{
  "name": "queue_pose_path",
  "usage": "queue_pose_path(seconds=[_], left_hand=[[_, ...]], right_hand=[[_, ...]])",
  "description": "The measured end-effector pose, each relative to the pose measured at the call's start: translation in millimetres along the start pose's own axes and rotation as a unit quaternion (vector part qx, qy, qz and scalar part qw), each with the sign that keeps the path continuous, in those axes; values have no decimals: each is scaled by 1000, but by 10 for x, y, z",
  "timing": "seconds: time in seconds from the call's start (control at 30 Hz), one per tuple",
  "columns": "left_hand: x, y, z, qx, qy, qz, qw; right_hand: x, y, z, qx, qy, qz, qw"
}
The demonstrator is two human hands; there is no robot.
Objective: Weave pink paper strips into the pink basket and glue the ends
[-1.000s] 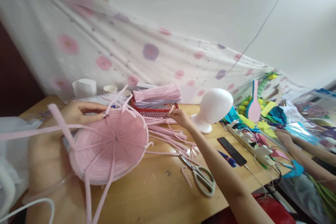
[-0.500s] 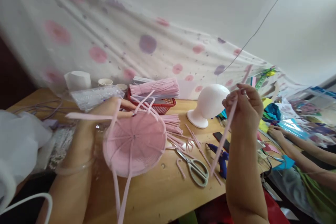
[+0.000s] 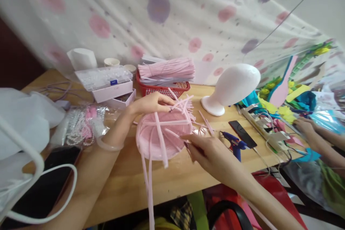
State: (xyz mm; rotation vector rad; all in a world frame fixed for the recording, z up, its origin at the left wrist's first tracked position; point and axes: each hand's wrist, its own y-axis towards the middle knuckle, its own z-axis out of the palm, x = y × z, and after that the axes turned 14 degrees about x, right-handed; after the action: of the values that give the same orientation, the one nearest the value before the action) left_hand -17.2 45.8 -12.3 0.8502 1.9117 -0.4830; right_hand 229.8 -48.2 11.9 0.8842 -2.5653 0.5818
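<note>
A round pink basket-like piece (image 3: 147, 140) made of fuzzy pipe cleaners stands over the table, its hollow facing me. Loose strips cross its opening, and two long ones hang down past the table edge. My left hand (image 3: 153, 103) grips its far rim, fingers and thumb closed where several strip ends stick up. At the right side of the opening, my right hand (image 3: 205, 151) pinches a pink pipe cleaner (image 3: 172, 133) that reaches into the hollow. Another pink length shows below my right forearm; whether it is the same strip I cannot tell.
Behind stand a red basket (image 3: 164, 89) of bundled pipe cleaners and a white foam head (image 3: 234, 82). A blue glue gun (image 3: 234, 143), phone (image 3: 242, 133) and power strip (image 3: 258, 125) lie right. Bagged beads (image 3: 78, 125) lie left. Another person's hands (image 3: 304, 127) work at far right.
My right hand has come down and left from its raised position to the pink piece, bringing the pipe cleaner. The piece appears more tilted, and the scissors no longer show.
</note>
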Motion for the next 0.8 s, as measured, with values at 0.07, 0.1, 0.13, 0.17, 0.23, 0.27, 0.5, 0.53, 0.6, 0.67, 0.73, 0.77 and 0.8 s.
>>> queue_pose_path(seconds=[0.07,0.1,0.13,0.17,0.23,0.27,0.5,0.53,0.6,0.67,0.73,0.77,0.8], left_hand=[[-5,17,16,25,-21,-3,999],[-6,25,22,33,-25,-4,999],[-4,33,27,37,-25,-4,999],[0,40,29,37,-24,-2,999],[13,50,22,36,-23,0,999],[22,51,14,35,-23,0,999],[65,17,-47,24,-66,-31,997],[72,11,-52,20,-70,-36,997],[89,4,-60,11,-71,-40,997],[106,1,-66,9,-73,-38,997],[117,-1,-70,11,-72,-35,997],[121,-2,-72,11,-71,-35,997],[122,-2,-73,12,-70,-35,997]], right_hand=[[-6,174,88,-5,-36,12,999],[-20,263,129,-7,-49,12,999],[-39,348,168,-9,-59,10,998],[-58,426,203,-10,-67,7,998],[-86,549,264,-3,-73,9,997],[-92,592,287,3,-72,15,997],[-59,698,389,19,-64,58,996],[-61,709,402,17,-65,63,996],[-66,732,422,15,-69,69,995],[-66,754,431,14,-76,72,994],[-57,770,434,16,-85,74,993],[-52,775,436,17,-90,75,993],[-47,778,439,18,-95,76,992]])
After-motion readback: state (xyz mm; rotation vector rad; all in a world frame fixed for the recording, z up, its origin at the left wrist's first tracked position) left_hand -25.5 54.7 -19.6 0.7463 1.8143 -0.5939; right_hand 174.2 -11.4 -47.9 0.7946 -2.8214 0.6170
